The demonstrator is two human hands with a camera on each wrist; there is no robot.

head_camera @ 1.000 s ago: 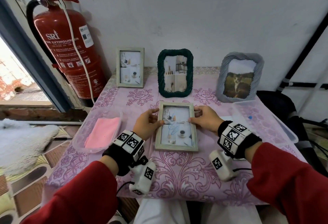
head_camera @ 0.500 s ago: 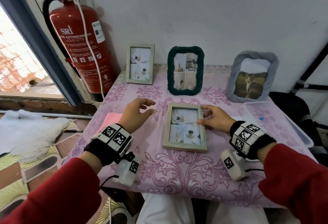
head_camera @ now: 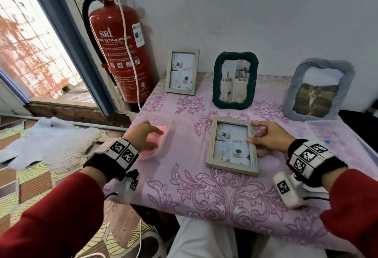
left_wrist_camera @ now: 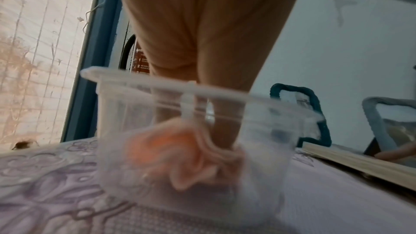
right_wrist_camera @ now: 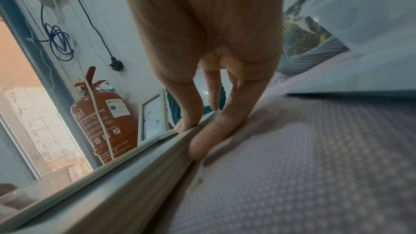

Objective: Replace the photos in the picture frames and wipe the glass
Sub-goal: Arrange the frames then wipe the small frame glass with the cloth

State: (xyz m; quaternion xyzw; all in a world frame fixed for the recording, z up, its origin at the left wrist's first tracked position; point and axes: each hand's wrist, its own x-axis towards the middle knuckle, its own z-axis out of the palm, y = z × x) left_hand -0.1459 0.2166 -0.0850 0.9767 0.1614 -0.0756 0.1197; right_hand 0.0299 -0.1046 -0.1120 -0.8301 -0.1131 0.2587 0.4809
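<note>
A light wooden picture frame (head_camera: 232, 145) lies flat, glass up, on the pink flowered tablecloth (head_camera: 214, 192). My right hand (head_camera: 259, 135) rests at its right edge; in the right wrist view the thumb (right_wrist_camera: 185, 124) presses on the rim of the frame (right_wrist_camera: 112, 193) and a straight finger lies against its outer side. My left hand (head_camera: 151, 135) reaches down into a clear plastic tub (left_wrist_camera: 135, 81) at the table's left edge. Its fingertips (left_wrist_camera: 216, 141) pinch a bunched pink cloth (left_wrist_camera: 157, 149) (head_camera: 160, 133).
Three frames stand along the wall: a wooden one (head_camera: 182, 71), a dark green rope one (head_camera: 235, 79) and a grey one (head_camera: 319, 90). A clear tub (head_camera: 343, 135) sits at the right. A red fire extinguisher (head_camera: 120, 53) stands left of the table, near a white rug (head_camera: 51, 141).
My left hand let go of the flat frame's left edge and moved left into the tub onto the pink cloth. The right hand stayed at the frame's right edge.
</note>
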